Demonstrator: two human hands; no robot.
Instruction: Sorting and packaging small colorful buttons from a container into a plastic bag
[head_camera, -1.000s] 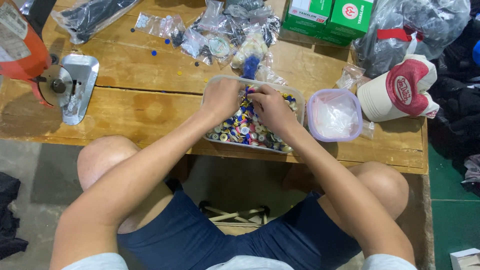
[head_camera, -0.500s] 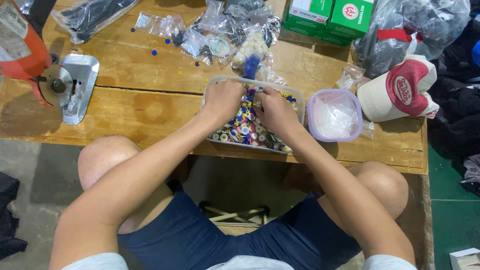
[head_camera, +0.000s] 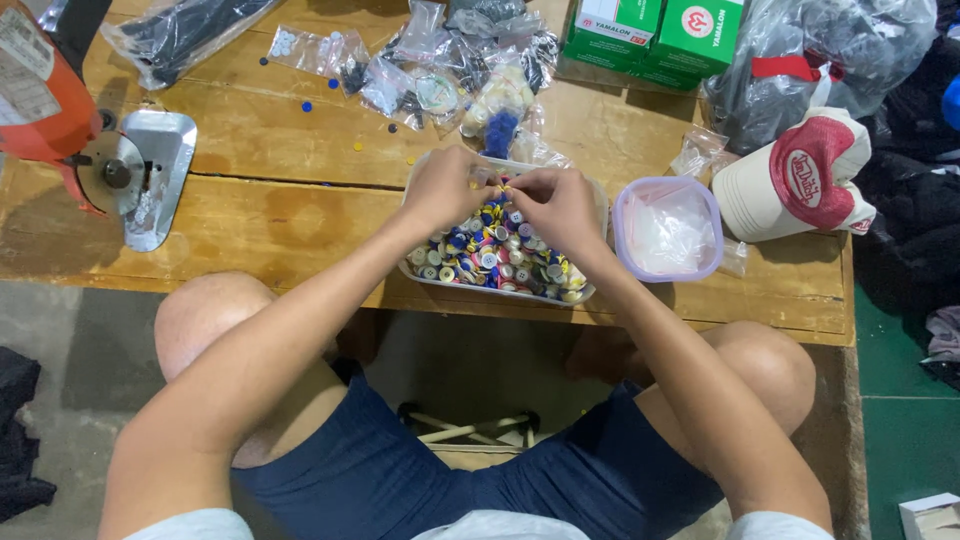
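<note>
At the near edge of the wooden bench (head_camera: 250, 215), right of centre, sits a shallow white tray (head_camera: 585, 292) heaped with small coloured buttons (head_camera: 492, 258), blue, yellow, pink and white mixed together; both hands work over its far half; left hand (head_camera: 447, 187) curled, fingertips drawn together toward the middle, apparently pinching something small and yellow, though the item itself is too small to identify; right hand (head_camera: 553, 207) likewise curled, thumb and forefinger meeting the left's at the same spot, so the two hands touch or nearly touch above the pile. Just right of the tray, a round tub with a lilac rim (head_camera: 667, 227) holds only clear plastic, no buttons visible inside. Far side of the bench: a cluster of small clear bags (head_camera: 430, 65) with more small parts, two green boxes (head_camera: 655, 30) at the far edge, a stack of red-and-cream caps (head_camera: 795, 180) toward the right edge; an orange cutting machine (head_camera: 60, 110) with a metal base at the left edge. Judgement on progress: early; the tray remains full and unsorted, the tub shows no buttons, so nearly all of the heap is left to handle.
</note>
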